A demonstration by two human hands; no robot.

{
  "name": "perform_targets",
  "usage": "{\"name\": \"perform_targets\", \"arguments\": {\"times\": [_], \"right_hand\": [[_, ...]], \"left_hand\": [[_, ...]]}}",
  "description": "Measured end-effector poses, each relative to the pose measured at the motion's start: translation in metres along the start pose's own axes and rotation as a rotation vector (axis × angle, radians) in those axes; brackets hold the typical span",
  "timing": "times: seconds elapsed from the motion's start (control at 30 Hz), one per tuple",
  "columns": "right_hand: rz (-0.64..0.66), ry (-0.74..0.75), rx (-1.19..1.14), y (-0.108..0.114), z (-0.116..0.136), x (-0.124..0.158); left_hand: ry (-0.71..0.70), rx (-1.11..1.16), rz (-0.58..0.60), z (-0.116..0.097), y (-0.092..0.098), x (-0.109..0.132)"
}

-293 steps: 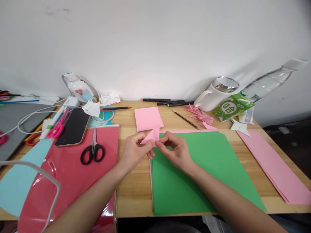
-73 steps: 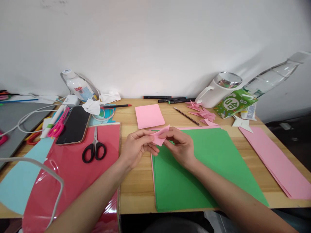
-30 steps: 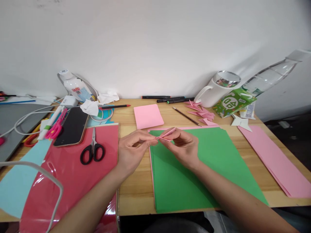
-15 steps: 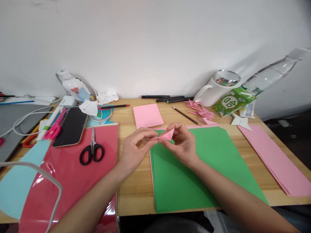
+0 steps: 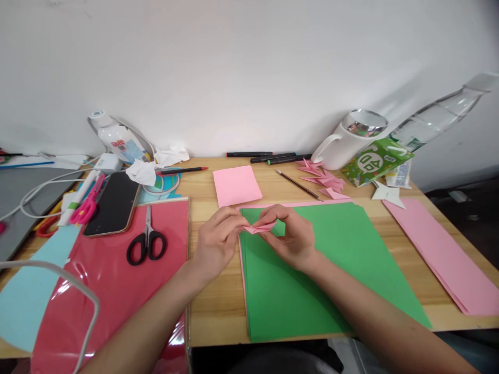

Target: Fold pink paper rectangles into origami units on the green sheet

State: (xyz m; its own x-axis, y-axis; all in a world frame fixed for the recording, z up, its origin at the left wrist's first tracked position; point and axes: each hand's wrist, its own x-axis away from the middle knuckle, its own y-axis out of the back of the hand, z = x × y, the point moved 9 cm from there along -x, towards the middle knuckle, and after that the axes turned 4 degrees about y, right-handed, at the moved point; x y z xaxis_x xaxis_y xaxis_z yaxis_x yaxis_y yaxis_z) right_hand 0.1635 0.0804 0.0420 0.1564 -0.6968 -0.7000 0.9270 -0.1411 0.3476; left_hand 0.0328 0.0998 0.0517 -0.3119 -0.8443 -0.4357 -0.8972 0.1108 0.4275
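Head view: the left hand (image 5: pixel 218 241) and right hand (image 5: pixel 292 236) meet over the near-left corner of the green sheets (image 5: pixel 331 270). Each pinches one end of a small pink piece (image 5: pixel 259 227) between thumb and fingertips, the other fingers curled in. The piece is held just above the green paper, not resting on it. It is already creased down to a narrow, flat shape, so the folding looks well along but not finished. Flat pink squares (image 5: pixel 236 185) wait unfolded just beyond the hands. A heap of folded pieces (image 5: pixel 322 179) near the desk's far edge looks like work already done.

A wooden desk (image 5: pixel 218 306) carries everything. At its left end lie a blue sheet (image 5: pixel 27 291) and a red sheet (image 5: pixel 117 280), with a phone (image 5: pixel 113 202) and black scissors (image 5: pixel 146 244) on or beside the red one. Markers (image 5: pixel 268 156) line the far edge. Toward the right stand a white mug (image 5: pixel 346 143) and a clear bottle (image 5: pixel 436 119), and long pink sheets (image 5: pixel 444 257) run along the right edge. A plain white wall (image 5: pixel 249 67) rises behind.
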Motion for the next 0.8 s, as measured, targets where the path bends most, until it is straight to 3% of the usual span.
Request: {"name": "perform_targets", "arguments": {"times": [0.1, 0.17, 0.27, 0.4, 0.63, 0.8], "right_hand": [[-0.024, -0.012, 0.033, 0.002, -0.003, 0.0], [-0.073, -0.005, 0.063, 0.006, -0.004, 0.0], [-0.09, 0.038, 0.113, 0.007, 0.0, -0.002], [0.007, 0.122, 0.111, -0.002, 0.008, -0.006], [0.163, 0.141, 0.033, -0.018, 0.009, -0.004], [0.17, 0.161, 0.068, -0.018, 0.008, -0.002]], "left_hand": [[0.3, 0.195, 0.029, 0.026, -0.005, -0.001], [0.531, 0.416, 0.124, 0.042, -0.019, 0.004], [0.709, 0.705, 0.258, 0.048, -0.038, 0.011], [0.792, 0.814, 0.238, 0.052, -0.039, 0.015], [0.84, 0.741, 0.051, 0.064, -0.023, 0.013], [0.835, 0.672, 0.068, 0.066, -0.021, 0.014]]}}
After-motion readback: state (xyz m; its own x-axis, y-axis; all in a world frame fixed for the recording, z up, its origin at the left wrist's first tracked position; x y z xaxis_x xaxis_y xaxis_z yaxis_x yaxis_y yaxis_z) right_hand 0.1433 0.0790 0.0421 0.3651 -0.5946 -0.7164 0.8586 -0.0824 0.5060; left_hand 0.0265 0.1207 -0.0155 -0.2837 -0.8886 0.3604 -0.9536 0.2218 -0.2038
